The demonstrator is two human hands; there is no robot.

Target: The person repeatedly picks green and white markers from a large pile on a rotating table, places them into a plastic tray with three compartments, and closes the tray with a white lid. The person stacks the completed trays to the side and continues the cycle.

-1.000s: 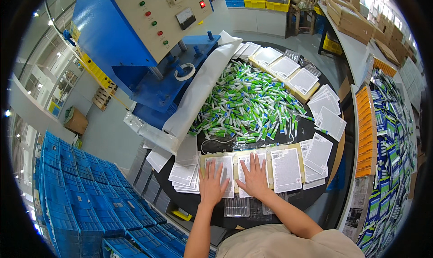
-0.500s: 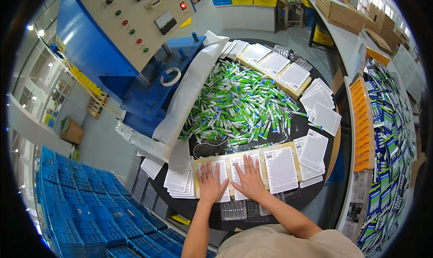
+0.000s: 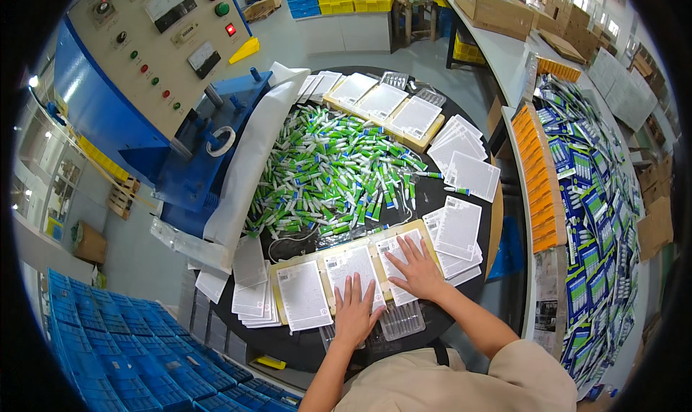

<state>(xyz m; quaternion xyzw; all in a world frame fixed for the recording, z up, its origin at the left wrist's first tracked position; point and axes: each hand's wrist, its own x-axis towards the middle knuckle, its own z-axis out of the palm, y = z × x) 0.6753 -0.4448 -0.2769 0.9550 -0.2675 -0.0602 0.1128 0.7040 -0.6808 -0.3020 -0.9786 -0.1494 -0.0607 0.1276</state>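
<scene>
A pale yellow block fixture (image 3: 323,255) lies on the near side of a round black table (image 3: 429,193), with three white printed cards in a row on it. Over the lower part of the middle card (image 3: 349,263) my left hand (image 3: 354,318) lies flat, fingers spread. My right hand (image 3: 419,271) rests palm down on the right card (image 3: 390,247), its fingers apart. Neither hand grips anything. The left card (image 3: 303,297) is untouched. Clear plastic blister trays (image 3: 404,322) stick out below the fixture, partly hidden by my hands.
Small green-and-white tubes (image 3: 331,170) are heaped mid-table. Loose card stacks (image 3: 460,228) flank the fixture; a second loaded fixture (image 3: 414,139) sits at the far side. A blue press machine (image 3: 108,95) stands left, blue crates (image 3: 108,333) lower left, packaged goods (image 3: 591,224) right.
Both hands have shifted one card to the right along the fixture: the left from the left card to the middle one, the right from the middle to the right one. The view has shifted.
</scene>
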